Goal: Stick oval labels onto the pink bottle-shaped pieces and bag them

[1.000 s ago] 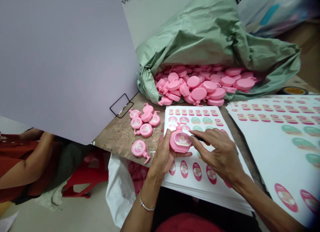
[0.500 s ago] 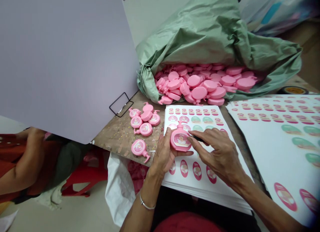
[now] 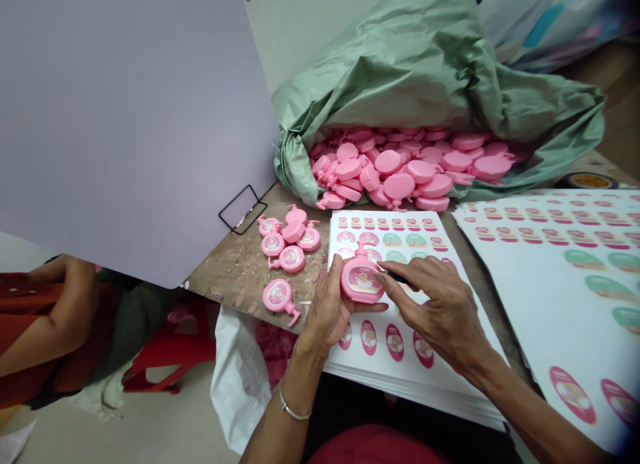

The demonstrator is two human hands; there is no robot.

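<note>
Where the frame begins at left, a co-worker's arm (image 3: 47,334) in a red sleeve lies below one large lilac panel (image 3: 125,117), near one red plastic stool (image 3: 170,357) and one white bag (image 3: 237,384). One black wire frame (image 3: 243,209) sits at the panel's lower edge, against a speckled wooden tabletop (image 3: 235,277). Seven pink bottle pieces (image 3: 292,258) lie on that wood: five show round labels, two show bare faces.

The left hand (image 3: 325,311), wearing one silver bangle (image 3: 294,409), is part open and cupped, and holds an eighth pink piece (image 3: 361,281) upright, pump end up, over a label sheet stack (image 3: 395,377). That piece bears a label. The right hand (image 3: 440,311) is curled, its fingers (image 3: 423,271) closed on a thin black item (image 3: 397,277) whose tip lies at the piece's upper right edge; its exact kind is too hidden to tell.

Beyond the stack, one green woven sack (image 3: 425,71) lies open, spilling a heap of pink pieces (image 3: 400,171), too many to count. One tape roll (image 3: 587,181) sits just behind a second label sheet stack (image 3: 555,304) at far right.
</note>
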